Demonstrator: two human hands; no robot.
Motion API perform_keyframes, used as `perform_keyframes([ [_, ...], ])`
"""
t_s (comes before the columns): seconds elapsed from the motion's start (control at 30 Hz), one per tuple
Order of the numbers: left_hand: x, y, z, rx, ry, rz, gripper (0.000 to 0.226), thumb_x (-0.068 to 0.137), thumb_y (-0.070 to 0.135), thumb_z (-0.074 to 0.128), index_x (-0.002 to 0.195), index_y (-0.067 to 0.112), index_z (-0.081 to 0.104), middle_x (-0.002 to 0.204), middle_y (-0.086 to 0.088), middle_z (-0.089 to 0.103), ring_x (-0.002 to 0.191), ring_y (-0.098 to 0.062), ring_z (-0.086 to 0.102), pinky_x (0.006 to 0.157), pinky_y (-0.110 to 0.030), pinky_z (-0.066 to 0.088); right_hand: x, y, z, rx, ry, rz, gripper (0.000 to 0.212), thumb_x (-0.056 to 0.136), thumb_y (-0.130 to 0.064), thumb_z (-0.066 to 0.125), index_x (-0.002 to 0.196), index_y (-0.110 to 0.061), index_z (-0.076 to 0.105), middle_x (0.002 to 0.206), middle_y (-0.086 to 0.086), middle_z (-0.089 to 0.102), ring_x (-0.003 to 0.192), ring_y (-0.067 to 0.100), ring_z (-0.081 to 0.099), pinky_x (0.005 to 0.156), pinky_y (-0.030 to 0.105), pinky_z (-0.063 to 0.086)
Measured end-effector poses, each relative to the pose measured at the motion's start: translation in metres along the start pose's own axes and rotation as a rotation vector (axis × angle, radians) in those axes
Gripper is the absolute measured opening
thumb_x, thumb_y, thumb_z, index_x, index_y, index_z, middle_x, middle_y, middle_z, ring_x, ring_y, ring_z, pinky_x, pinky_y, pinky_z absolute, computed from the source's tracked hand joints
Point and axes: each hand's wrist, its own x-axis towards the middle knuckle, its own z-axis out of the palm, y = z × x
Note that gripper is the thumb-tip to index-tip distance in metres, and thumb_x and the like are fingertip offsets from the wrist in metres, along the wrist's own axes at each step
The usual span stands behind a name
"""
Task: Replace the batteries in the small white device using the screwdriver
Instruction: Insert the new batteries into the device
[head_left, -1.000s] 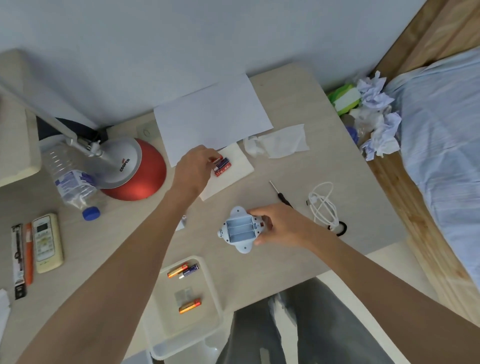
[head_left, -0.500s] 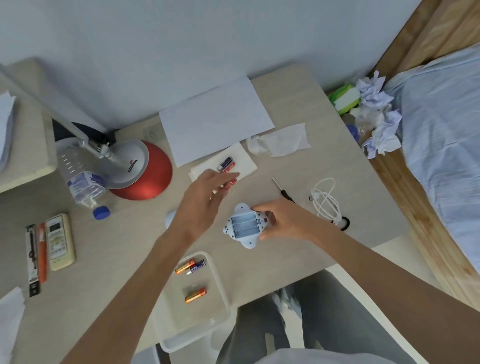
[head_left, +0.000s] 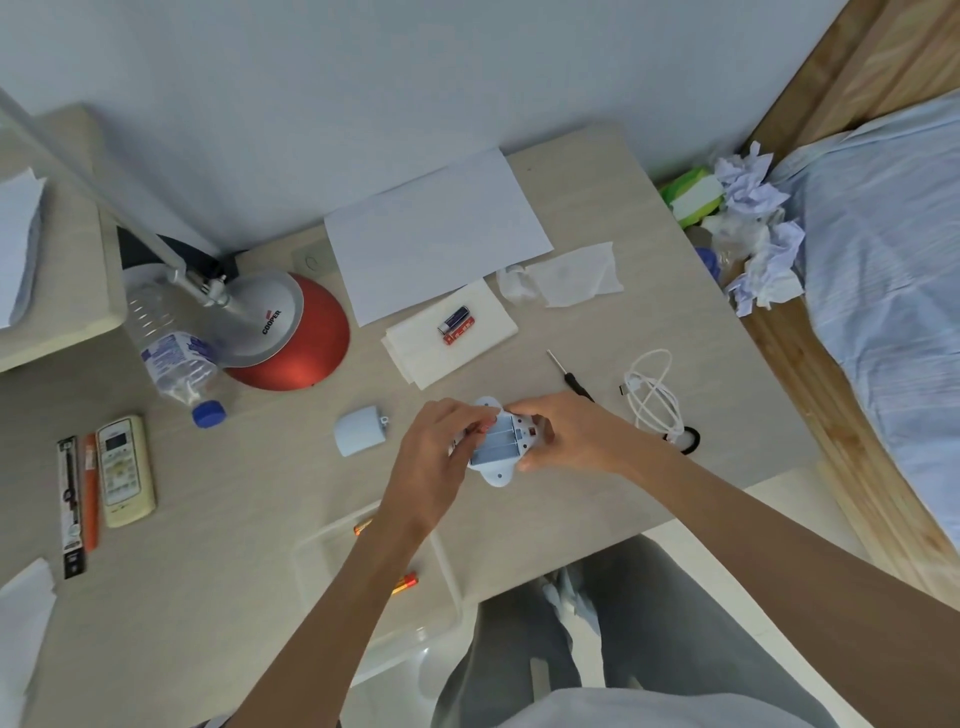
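The small white device (head_left: 497, 448) lies on the desk with its battery bay open and facing up. My right hand (head_left: 563, 434) grips its right side. My left hand (head_left: 441, 457) pinches a red battery (head_left: 477, 428) at the bay's left end. Two more batteries (head_left: 456, 324) lie on a folded white napkin (head_left: 488, 332) farther back. The white battery cover (head_left: 361, 430) rests to the left of the device. The small black-handled screwdriver (head_left: 569, 374) lies just behind my right hand.
A clear tray (head_left: 436, 613) with orange batteries (head_left: 405, 582) sits at the near edge under my left forearm. A red lamp base (head_left: 306, 348), water bottle (head_left: 176, 358), remote (head_left: 124, 470), white cable (head_left: 654, 395), paper sheet (head_left: 436, 234) and tissue (head_left: 566, 275) surround the work spot.
My left hand picked a battery from the napkin and brought it down to the device's open bay. My right hand kept holding the device.
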Motion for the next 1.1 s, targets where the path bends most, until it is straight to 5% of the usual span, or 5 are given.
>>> perform_keyframes([
  [0.63,0.008,-0.006,0.018,0.144,-0.008,0.009,0.038,0.089,0.008,0.087,0.120,0.030,0.082,0.127,-0.002,0.060,0.119,-0.024,0.058,0.086,-0.031,0.058,-0.002,-0.008,-0.004,0.014,-0.021,0.002,0.051,0.076,-0.034,0.088,0.123,-0.036,0.070,0.095,-0.014,0.074,0.078,0.008,0.068,0.076,0.040,0.061],
  [0.77,0.008,-0.001,0.016,0.103,-0.005,-0.033,0.037,0.087,0.006,0.087,0.118,0.027,0.084,0.119,-0.002,0.064,0.110,-0.022,0.059,0.086,-0.027,0.057,-0.001,-0.007,-0.008,0.012,-0.047,-0.006,0.052,0.077,-0.034,0.089,0.125,-0.036,0.069,0.096,-0.013,0.074,0.077,0.007,0.067,0.074,0.035,0.059],
  [0.93,0.017,0.000,0.012,0.020,0.022,-0.144,0.036,0.080,0.002,0.091,0.108,0.025,0.087,0.098,0.004,0.064,0.091,-0.022,0.062,0.074,-0.042,0.059,0.006,-0.007,-0.012,-0.010,-0.081,-0.012,0.047,0.074,-0.040,0.087,0.117,-0.035,0.071,0.093,-0.010,0.075,0.075,0.010,0.068,0.075,0.044,0.062],
  [1.1,0.021,0.000,0.013,-0.054,0.012,-0.250,0.030,0.079,0.012,0.094,0.106,0.024,0.088,0.099,0.007,0.065,0.091,-0.017,0.065,0.078,-0.038,0.059,0.008,-0.004,-0.017,-0.019,-0.109,-0.031,0.044,0.075,-0.036,0.090,0.115,-0.028,0.073,0.089,-0.006,0.074,0.074,0.014,0.067,0.074,0.044,0.059],
])
